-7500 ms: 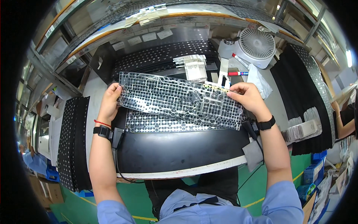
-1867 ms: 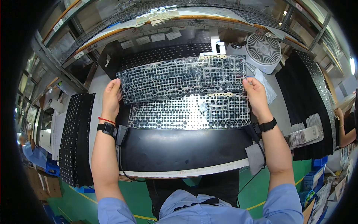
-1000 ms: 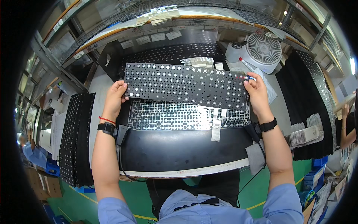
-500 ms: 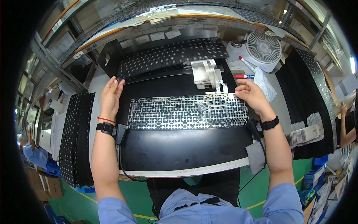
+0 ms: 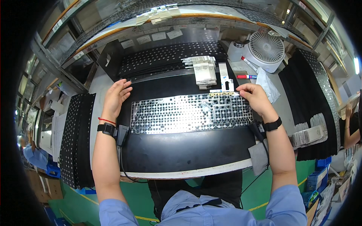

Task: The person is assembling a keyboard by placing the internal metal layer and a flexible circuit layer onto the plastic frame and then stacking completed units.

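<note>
A wide black work mat [image 5: 188, 148] covers the bench in front of the person. On it, toward the far half, lies a long silvery perforated sheet [image 5: 192, 113], flat and running left to right. Beyond it, a black perforated panel [image 5: 169, 56] leans at the far edge of the bench. A stack of similar black panels [image 5: 77, 139] lies to the left of the mat, and more stand to the right [image 5: 309, 98]. A small white fan [image 5: 266, 49] sits at the far right.

The left hand [image 5: 115, 98] rests flat and open on the mat, just beside the sheet's far left corner. The right hand [image 5: 256, 98] pinches the sheet's far right edge. A small pile of white strips [image 5: 203, 69] lies beyond the sheet, and a red marker [image 5: 247, 76] lies near the right hand.
</note>
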Action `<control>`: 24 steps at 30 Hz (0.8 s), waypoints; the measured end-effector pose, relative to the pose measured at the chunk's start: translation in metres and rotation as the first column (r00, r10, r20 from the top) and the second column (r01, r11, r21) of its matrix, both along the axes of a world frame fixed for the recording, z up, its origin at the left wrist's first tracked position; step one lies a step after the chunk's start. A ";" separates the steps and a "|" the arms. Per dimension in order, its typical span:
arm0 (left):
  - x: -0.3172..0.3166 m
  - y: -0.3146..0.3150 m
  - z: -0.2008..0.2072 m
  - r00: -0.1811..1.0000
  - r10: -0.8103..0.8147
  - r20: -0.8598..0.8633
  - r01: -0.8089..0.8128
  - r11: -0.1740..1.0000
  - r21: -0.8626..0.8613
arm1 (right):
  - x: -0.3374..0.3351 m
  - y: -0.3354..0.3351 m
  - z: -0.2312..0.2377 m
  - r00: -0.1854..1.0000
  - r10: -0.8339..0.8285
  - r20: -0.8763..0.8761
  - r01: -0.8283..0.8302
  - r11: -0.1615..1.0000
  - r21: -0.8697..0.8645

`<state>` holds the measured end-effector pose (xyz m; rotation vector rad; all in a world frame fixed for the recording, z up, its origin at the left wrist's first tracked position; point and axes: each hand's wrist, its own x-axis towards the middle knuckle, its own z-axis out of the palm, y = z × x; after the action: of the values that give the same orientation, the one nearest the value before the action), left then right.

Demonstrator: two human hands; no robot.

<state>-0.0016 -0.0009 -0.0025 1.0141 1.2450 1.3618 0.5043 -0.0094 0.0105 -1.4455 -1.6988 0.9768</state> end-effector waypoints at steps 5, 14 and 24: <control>0.005 -0.002 0.002 0.995 -0.096 -0.035 0.095 0.995 -0.033 | 0.004 0.004 -0.007 0.998 -0.041 -0.041 0.045 0.994 0.095; 0.007 -0.002 -0.002 0.987 -0.147 -0.068 0.145 0.989 -0.040 | 0.006 0.008 -0.012 0.994 -0.056 -0.091 0.069 0.988 0.139; 0.006 0.001 -0.004 0.988 -0.120 -0.100 0.124 0.992 0.035 | 0.002 0.007 -0.009 0.953 -0.047 -0.300 0.089 0.988 0.128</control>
<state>0.0046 -0.0001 -0.0067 1.1787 1.2108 1.2601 0.5063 -0.0026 0.0020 -1.1920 -1.4583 0.9618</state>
